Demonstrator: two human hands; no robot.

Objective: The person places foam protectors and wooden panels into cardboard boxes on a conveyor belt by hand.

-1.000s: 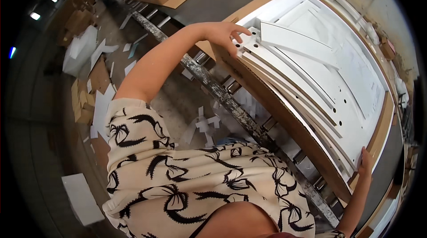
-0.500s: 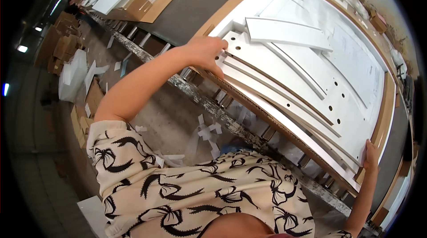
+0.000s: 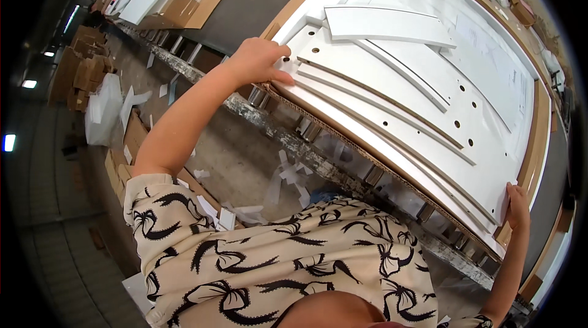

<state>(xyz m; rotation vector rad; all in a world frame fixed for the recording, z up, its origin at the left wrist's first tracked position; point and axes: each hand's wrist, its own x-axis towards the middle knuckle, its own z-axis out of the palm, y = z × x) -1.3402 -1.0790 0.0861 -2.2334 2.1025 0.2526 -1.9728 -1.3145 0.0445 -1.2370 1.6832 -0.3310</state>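
A large white panel (image 3: 490, 162) with round dark holes lies in an open cardboard carton (image 3: 343, 138). My left hand (image 3: 260, 61) curls over the panel's left end, the thumb along its near side and the fingers on top. At the opposite end, my right hand (image 3: 517, 205) has its fingers against the panel's corner; their undersides are hidden. Narrow white strips (image 3: 392, 107) lie along the near side, between my hands. On top rest a wide, slightly curved white board (image 3: 389, 25) and a thinner slat (image 3: 401, 74), both at a slant.
The carton lies on a roller conveyor with a worn metal rail (image 3: 275, 129). Farther left on the line stands another carton (image 3: 190, 9) of white boards. Scraps (image 3: 294, 175) and a foam-wrapped bundle (image 3: 104, 107) litter the floor. A printed sheet (image 3: 490, 52) lies in the carton.
The view has shifted slightly, and the carton sits a little farther left and higher in it. Both hands stay at the panel's two ends. The narrow strips look slightly more spread.
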